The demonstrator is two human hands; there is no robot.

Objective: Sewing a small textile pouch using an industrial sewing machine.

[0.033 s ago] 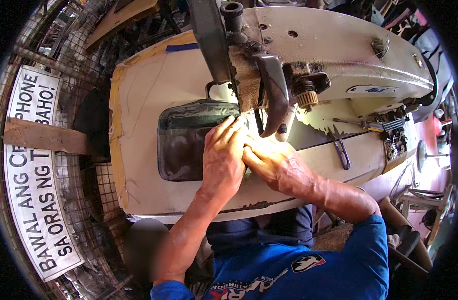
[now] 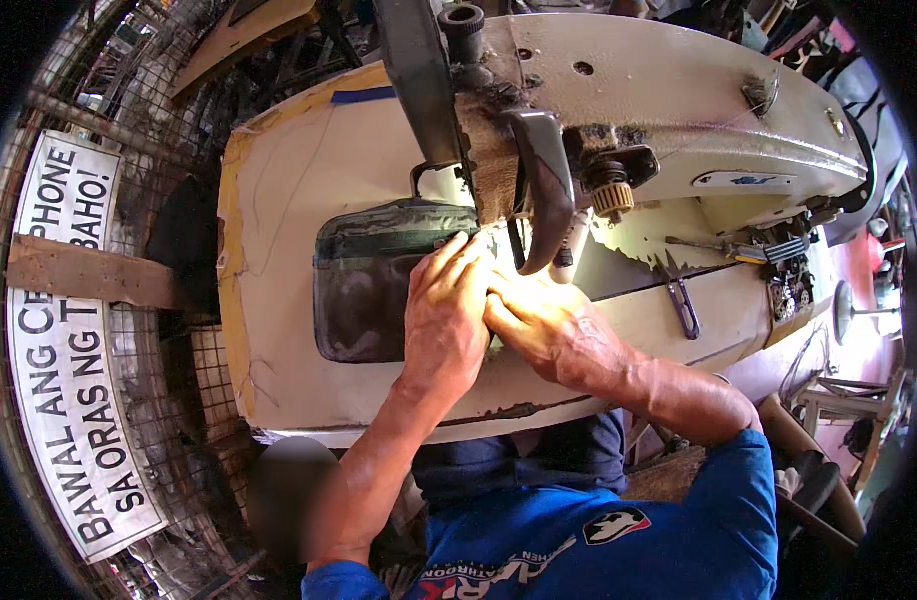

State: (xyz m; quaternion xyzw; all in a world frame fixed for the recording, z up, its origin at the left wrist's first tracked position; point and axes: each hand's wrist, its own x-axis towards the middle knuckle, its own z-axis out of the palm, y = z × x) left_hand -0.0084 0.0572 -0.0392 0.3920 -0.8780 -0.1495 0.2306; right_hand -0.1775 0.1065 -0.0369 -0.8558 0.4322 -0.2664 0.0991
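A dark, flat fabric panel (image 2: pixel 363 310) with rounded corners and a greenish-black strip along its far side lies on the bed of a sewing machine (image 2: pixel 678 110). My left hand (image 2: pixel 448 300) presses on its right part, fingers bent together close to the needle area. Against it, my right hand (image 2: pixel 553 325) is closed at the panel's right edge, its fingertips washed out by bright lamp light. Just beyond my hands stands a dark curved lever (image 2: pixel 548 190) on the machine head. My hands cover the panel's right part.
Thread snips (image 2: pixel 683 300) lie right of my hands, with a screwdriver (image 2: pixel 698 243) and metal parts farther right. A blue strip (image 2: pixel 363 95) rests at the table's far left. Wire mesh with a white sign (image 2: pixel 78 350) rises on the left.
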